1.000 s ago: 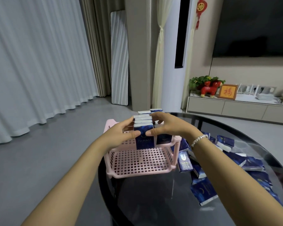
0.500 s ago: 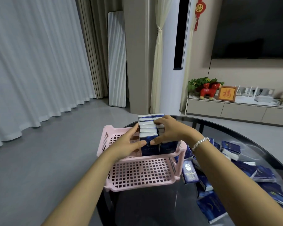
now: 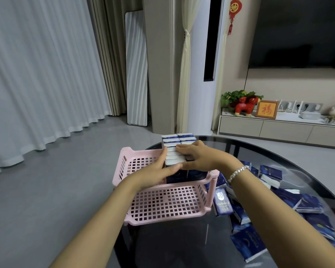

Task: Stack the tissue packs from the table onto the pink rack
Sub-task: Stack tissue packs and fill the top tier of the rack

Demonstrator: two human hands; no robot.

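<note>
Since the previous frames both hands are sitting further along the row of packs, toward the far edge of the table, and the camera is showing more of the lower shelf. Left hand is pressing against the left side of the row of tissue packs on the upper shelf, fingers straight along the row and thumb lying across the nearest pack's top; the grip is not closing round any single pack. Right hand is resting on top of the right side of the row, fingers extended flat over the pack tops, grip likewise relaxed and pressing rather than pinching. A bead bracelet is sitting on the right wrist.

Packs are standing upright in two side-by-side columns on the upper shelf of the pink rack, running from near the rack's front rail to beyond its far rail. Lower shelf of the rack is showing bare grid. Rack is standing at the left edge of the dark glass table.

Loose tissue packs are lying scattered over the right part of the table, just beside the rack's right post and out toward the right edge; one pack is leaning upright against that post.

Beyond the table: grey floor, white curtains, a low cabinet carrying a red figurine, and a dark screen on the wall.
</note>
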